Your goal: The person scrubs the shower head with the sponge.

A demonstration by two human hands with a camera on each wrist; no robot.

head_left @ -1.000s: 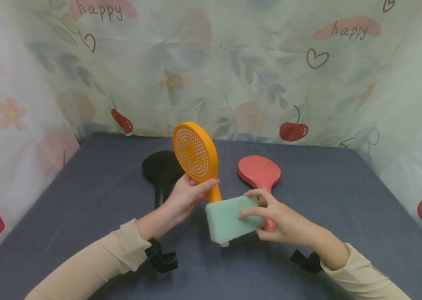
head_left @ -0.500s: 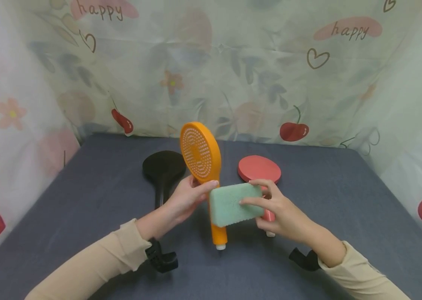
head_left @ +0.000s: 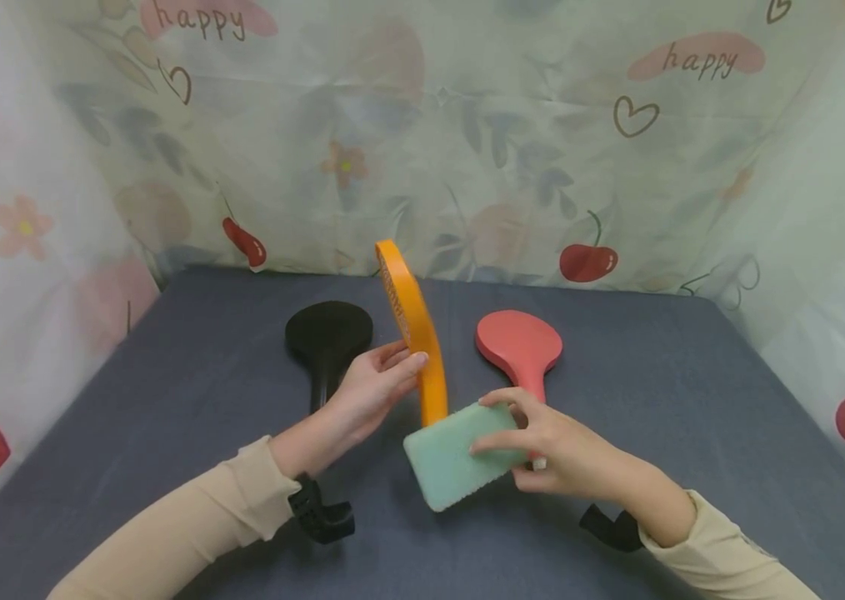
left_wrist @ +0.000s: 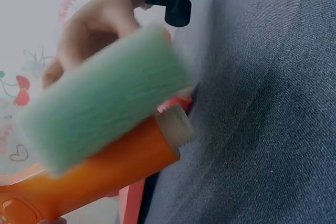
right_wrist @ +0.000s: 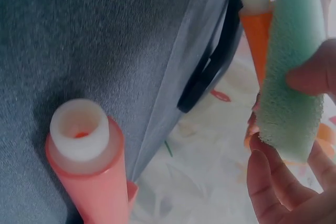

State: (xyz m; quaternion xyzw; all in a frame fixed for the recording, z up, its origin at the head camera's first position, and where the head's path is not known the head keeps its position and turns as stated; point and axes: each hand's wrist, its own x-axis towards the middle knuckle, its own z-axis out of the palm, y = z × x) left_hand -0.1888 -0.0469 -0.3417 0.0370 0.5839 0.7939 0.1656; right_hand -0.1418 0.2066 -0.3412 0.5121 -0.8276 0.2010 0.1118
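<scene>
My left hand (head_left: 377, 385) grips an orange shower head (head_left: 433, 379) at its neck, head end up and turned nearly edge-on. In the left wrist view the orange handle (left_wrist: 115, 166) ends in a pale threaded connector (left_wrist: 176, 125). A light green sponge (head_left: 460, 454) is pinched between the thumb and fingers of my right hand (head_left: 553, 446). The sponge lies along the handle's lower part and hides its end in the head view. In the right wrist view the sponge (right_wrist: 296, 66) is right beside the handle (right_wrist: 257, 38).
A black shower head (head_left: 328, 333) lies on the dark grey cloth (head_left: 167, 400) behind my left hand. Beyond my right hand lies a pink-red shower head (head_left: 518, 340), its handle partly covered by that hand. A patterned curtain (head_left: 445, 150) encloses the back and sides.
The orange shower head has turned about its length, from showing its nozzle face to nearly edge-on. The sponge went up along the handle, then back down, and is now more tilted.
</scene>
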